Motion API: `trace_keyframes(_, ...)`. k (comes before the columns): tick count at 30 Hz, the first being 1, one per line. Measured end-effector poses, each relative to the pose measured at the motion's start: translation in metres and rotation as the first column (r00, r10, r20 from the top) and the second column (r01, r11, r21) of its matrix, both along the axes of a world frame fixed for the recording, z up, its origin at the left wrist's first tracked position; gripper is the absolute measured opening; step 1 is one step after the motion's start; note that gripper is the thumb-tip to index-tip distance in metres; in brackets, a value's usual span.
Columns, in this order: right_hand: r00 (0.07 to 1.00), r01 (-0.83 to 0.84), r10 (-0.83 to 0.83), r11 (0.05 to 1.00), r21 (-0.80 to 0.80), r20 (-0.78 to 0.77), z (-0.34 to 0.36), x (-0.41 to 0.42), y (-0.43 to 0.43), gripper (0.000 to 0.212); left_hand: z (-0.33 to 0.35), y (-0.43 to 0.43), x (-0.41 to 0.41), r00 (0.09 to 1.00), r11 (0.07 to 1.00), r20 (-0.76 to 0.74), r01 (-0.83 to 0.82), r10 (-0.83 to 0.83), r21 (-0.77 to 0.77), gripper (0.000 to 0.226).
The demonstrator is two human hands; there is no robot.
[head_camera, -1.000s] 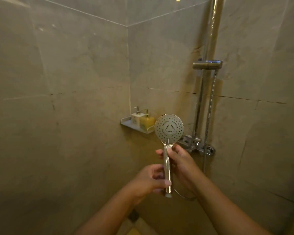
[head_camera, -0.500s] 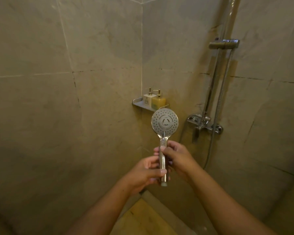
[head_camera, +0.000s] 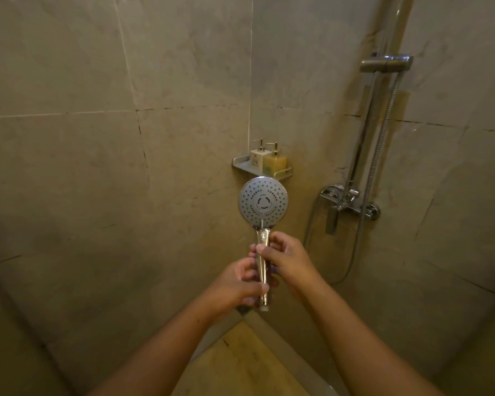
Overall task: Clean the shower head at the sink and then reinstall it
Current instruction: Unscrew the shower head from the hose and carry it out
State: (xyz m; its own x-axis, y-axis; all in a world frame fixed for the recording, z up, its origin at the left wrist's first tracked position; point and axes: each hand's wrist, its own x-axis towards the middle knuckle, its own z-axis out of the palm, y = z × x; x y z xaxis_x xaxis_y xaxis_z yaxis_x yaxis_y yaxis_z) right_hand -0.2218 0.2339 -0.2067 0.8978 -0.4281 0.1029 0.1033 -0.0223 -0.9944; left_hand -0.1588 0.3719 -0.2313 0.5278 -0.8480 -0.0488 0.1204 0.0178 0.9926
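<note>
Head view, the only one.

**Hidden or unclear:**
- Your left hand (head_camera: 237,284) wraps the lower handle, fingers curled behind it and thumb across the front. The chrome under that grip is covered.
- Your right hand (head_camera: 290,260) pinches the upper handle just below the neck, thumb in front. Its other fingers sit behind the handle, so their spread is unreadable.
- The hose (head_camera: 377,155) drops from the slider bracket (head_camera: 386,63) and loops low at 4 o'clock of your hands. You can't tell where its end goes.
- Bottle labels are too small to read.
- The riser rail (head_camera: 395,24) is cut off by the top edge.

**Materials and shapes:**
- The shower head (head_camera: 263,202) is at frame centre, held upright with its face toward you. The disc is round and grey, with rings of nozzle dots, a central ring and a chrome rim.
- The handle is polished chrome, with a pale tip at 6 o'clock below your left hand.
- The hose is ribbed metal. The mixer valve (head_camera: 349,202) is chrome, at 3 o'clock of the head.
- The walls are large matte beige tiles with dark grout lines.

**Edges and room:**
- The corner shelf (head_camera: 242,167) is a metal tray at 12 o'clock of the head, and the disc overlaps its front edge in view.
- On the shelf, a white pump bottle (head_camera: 257,158) and a yellow pump bottle (head_camera: 275,162) stand side by side.
- The wall corner runs up from 12 o'clock.
- The floor (head_camera: 240,361) is a yellowish wedge at 6 o'clock between your forearms.
- There is open wall at 9 o'clock. The hardware crowds 1 to 4 o'clock.
</note>
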Motion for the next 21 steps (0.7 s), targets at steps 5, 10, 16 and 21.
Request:
trace_keyframes(5, 0.998, 0.056, -0.055, 0.992, -0.109, 0.004, 0.002, 0.001, 0.001, 0.010, 0.003, 0.007, 0.005, 0.997, 1.000, 0.078, 0.005, -0.004, -0.016, 0.035)
trace_keyframes(10, 0.999, 0.049, -0.048, 0.993, -0.108, 0.013, 0.002, -0.004, 0.002, 0.020, -0.005, 0.011, 0.015, 0.975, 0.999, 0.216, -0.048, 0.043, 0.018, 0.028)
trace_keyframes(16, 0.987, 0.160, -0.157, 0.984, -0.076, 0.037, -0.010, -0.011, -0.005, 0.013, -0.019, -0.006, 0.010, 0.955, 0.997, 0.287, -0.075, 0.076, -0.014, 0.029)
trace_keyframes(21, 0.956, 0.292, -0.286, 0.949, -0.118, 0.065, -0.017, -0.026, -0.016, 0.014, -0.019, -0.023, 0.002, 0.937, 0.998, 0.347, 0.037, -0.051, 0.045, 0.027)
